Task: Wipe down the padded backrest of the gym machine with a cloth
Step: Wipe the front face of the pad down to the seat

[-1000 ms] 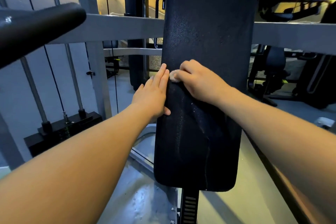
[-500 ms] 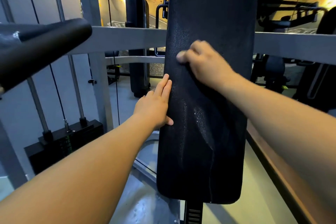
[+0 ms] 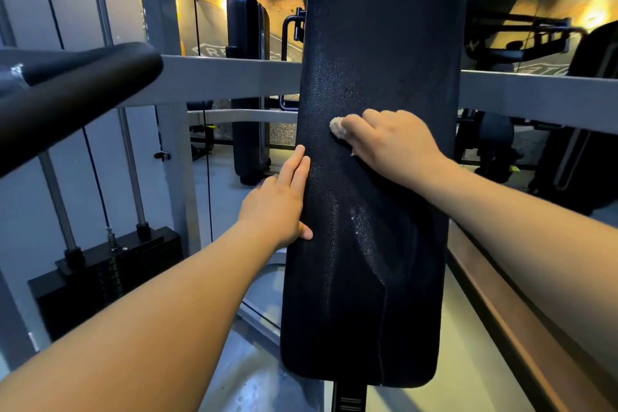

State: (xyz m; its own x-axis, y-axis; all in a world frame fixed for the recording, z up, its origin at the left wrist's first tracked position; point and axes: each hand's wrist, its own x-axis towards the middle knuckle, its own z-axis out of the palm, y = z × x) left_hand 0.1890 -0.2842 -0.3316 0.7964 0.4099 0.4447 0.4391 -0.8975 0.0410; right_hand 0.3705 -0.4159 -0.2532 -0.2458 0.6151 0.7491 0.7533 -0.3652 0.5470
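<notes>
Both my forearms come in from the bottom edge, elbows cut off by the frame. My left hand sits on the left edge of the backrest: fingers straight and pressed together along the pad's side, thumb hooked onto the front face, so it's bracing, not gripping anything loose. My right hand is higher up, flat-ish on the pad front, fingers curled down over the cloth. Only a small pale wad of cloth pokes out past my fingertips, plus a scrap at the heel of the hand; the rest is hidden under my palm, so size and shape can't be told. Cloth is pressed against the pad, roughly mid-height, left of centre. Backrest is black, textured, upright, with creases and a few light specks low on the face; its top runs out of frame. Below it a black ribbed post is mostly cut off. Upper left, a black padded roller juts in, near end out of frame and blurred. Behind the pad a grey crossbar runs left to right, its middle hidden by the pad. Lower left: weight stack with guide rods and a thin cable, dark, plates hard to separate. Far back: another black pad, dim machines on the right, warm wall lights, lettering unreadable.
</notes>
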